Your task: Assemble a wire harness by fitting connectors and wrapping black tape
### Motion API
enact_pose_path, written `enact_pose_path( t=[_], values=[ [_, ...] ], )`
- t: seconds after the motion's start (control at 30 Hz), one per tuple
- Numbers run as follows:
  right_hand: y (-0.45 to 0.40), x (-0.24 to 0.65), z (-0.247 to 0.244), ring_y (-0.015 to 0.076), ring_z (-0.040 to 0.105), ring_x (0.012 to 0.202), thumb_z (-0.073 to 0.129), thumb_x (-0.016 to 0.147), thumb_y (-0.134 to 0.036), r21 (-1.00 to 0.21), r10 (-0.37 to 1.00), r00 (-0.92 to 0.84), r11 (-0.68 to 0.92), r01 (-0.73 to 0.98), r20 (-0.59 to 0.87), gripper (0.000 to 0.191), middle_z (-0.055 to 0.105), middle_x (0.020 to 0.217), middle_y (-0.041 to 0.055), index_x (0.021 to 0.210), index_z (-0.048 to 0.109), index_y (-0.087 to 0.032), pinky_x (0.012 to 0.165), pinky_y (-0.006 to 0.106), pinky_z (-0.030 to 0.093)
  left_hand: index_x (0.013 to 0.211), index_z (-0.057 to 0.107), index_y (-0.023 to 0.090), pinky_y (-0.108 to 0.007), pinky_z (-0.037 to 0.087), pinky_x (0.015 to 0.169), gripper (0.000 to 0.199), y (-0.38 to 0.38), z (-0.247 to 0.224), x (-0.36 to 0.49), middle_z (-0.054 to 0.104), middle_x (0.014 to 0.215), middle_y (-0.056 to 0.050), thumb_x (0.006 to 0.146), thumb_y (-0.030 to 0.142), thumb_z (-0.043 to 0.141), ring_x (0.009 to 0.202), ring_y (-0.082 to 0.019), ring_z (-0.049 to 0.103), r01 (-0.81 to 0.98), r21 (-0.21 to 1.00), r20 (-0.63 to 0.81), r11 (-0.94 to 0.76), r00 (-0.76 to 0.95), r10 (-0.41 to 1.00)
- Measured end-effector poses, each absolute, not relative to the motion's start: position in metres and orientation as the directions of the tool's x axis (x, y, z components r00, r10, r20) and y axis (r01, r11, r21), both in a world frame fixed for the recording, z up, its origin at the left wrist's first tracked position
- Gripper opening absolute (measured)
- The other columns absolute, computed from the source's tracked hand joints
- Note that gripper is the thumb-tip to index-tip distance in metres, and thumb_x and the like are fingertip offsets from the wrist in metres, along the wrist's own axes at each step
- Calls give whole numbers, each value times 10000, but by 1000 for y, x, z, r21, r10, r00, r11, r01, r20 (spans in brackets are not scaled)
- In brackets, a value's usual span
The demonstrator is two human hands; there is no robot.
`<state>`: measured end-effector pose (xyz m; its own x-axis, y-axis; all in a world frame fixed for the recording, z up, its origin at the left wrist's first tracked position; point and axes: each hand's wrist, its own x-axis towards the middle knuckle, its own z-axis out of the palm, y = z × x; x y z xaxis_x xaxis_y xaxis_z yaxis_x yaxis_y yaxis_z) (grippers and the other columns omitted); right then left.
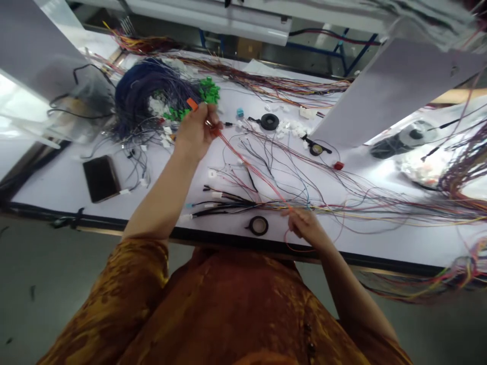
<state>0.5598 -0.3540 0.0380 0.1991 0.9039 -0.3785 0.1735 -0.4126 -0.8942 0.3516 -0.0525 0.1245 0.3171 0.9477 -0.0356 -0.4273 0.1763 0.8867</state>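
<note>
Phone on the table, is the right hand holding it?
No, the phone lies apart on the left, while the right hand holds thin coloured wires.

The left hand (196,133) hides most of the small thing (215,132) that its fingers (212,117) pinch, so I can't tell what it is. The right hand (306,226) covers the end of a thin red wire (254,170). Many colored wires (418,208) run off the right edge of the picture. A big white sheet (395,91) hides part of the counter (57,187). The tiny white plugs (289,128) are too small to see well. Bright light washes out a round roll (403,138) on the right.
</note>
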Motion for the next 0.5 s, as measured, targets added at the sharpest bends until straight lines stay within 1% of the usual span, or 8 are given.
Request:
enact_pose_path(
  t=[0.1, 0.13, 0.2, 0.27, 0.3, 0.33, 0.4, 0.5],
  values=[
    [-341, 571, 42, 60, 299, 392, 628, 859, -519, -936, 897, 295, -352, 25, -330, 326, 421, 524, -80, 878, 646, -195, 402, 215, 186, 812, 661, 231, -273, 472, 663, 248, -53, 134, 328, 638, 673, 30, 986, 396, 596, 716, -136, 602, -384, 909, -5, 159, 372, 928],
    [-335, 574, 45, 52, 259, 398, 666, 833, -512, -945, 892, 317, -322, -57, -323, 321, 363, 513, -95, 865, 647, -193, 407, 210, 159, 821, 668, 224, -281, 480, 697, 268, -56, 138, 322, 675, 740, 17, 988, 419, 592, 782, -149, 625, -368, 924, 41, 109, 376, 926],
    [-324, 578, 50, 39, 207, 417, 757, 757, -472, -933, 877, 342, -266, -243, -339, 310, 294, 525, -111, 834, 640, -195, 411, 201, 124, 858, 694, 201, -267, 460, 750, 247, -62, 144, 314, 697, 855, 13, 1001, 374, 590, 848, -130, 615, -328, 937, 224, -122, 295, 929],
    [-315, 580, 55, 28, 197, 434, 836, 677, -416, -896, 865, 345, -225, -382, -364, 334, 293, 559, -109, 776, 602, -199, 401, 190, 122, 900, 705, 197, -248, 398, 696, 178, -70, 147, 306, 617, 777, 31, 1003, 288, 590, 724, -84, 521, -270, 890, 416, -369, 148, 897],
    [-310, 581, 57, 24, 196, 438, 864, 647, -398, -883, 863, 346, -208, -421, -369, 367, 297, 574, -108, 746, 570, -201, 393, 185, 126, 914, 702, 211, -253, 355, 646, 147, -75, 146, 302, 533, 699, 38, 995, 271, 595, 636, -78, 436, -240, 873, 455, -424, 89, 886],
    [-307, 581, 58, 20, 191, 438, 884, 626, -395, -877, 862, 353, -188, -442, -363, 411, 291, 580, -109, 720, 533, -204, 384, 181, 127, 916, 695, 232, -265, 310, 605, 123, -81, 144, 297, 441, 640, 39, 983, 287, 608, 573, -84, 348, -227, 878, 444, -422, 55, 894],
    [-301, 582, 58, 20, 177, 428, 896, 616, -434, -888, 854, 410, -117, -445, -319, 498, 260, 571, -116, 695, 458, -213, 367, 176, 131, 867, 676, 277, -285, 237, 564, 126, -95, 138, 286, 322, 585, 35, 922, 391, 677, 527, -102, 244, -239, 923, 322, -301, 51, 945],
    [-292, 584, 54, 28, 168, 410, 841, 691, -507, -917, 794, 567, 27, -397, -222, 524, 248, 552, -122, 707, 398, -228, 350, 172, 139, 720, 646, 313, -292, 196, 554, 247, -117, 125, 266, 347, 539, 29, 740, 476, 830, 535, -112, 284, -247, 964, 123, -94, 104, 987]
  ],
)
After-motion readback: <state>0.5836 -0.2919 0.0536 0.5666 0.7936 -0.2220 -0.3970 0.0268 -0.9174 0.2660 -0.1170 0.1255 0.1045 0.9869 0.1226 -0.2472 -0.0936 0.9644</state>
